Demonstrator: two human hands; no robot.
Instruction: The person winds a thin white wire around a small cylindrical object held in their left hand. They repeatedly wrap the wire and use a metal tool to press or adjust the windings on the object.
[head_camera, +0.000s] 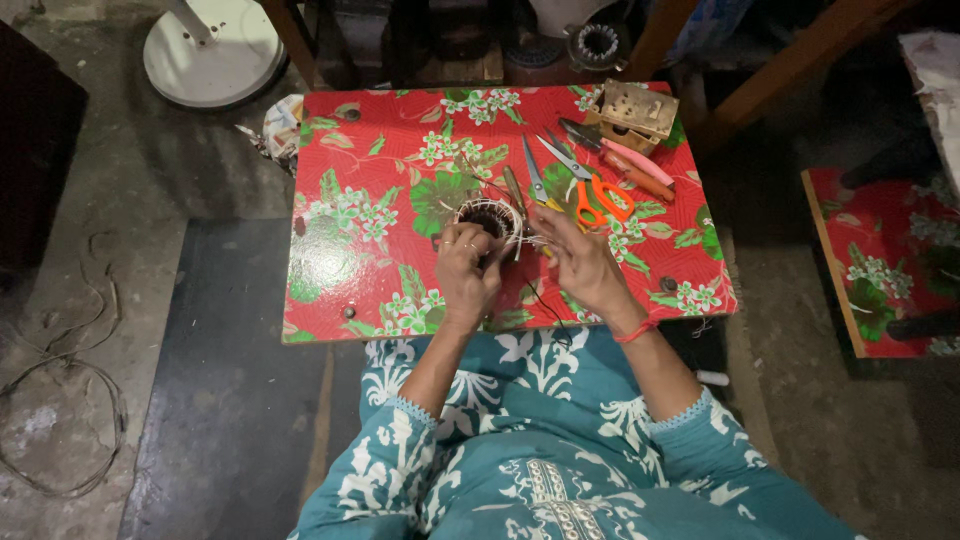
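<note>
Centre of frame, on a low table (340, 260) with red floral cover: round wire-wound coil ring (489, 218). Left hand (466, 272), fingers closed against the ring's near edge. Right hand (580, 262), just right of the ring, fingers pinched on thin wire strands (528, 241). Upper right of the table: orange-handled scissors (588, 190), pliers (625, 165), small cardboard box (636, 112).

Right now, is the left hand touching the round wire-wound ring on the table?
Touching: the head view shows the left hand gripping the near edge of the round wire-wound ring.
</note>
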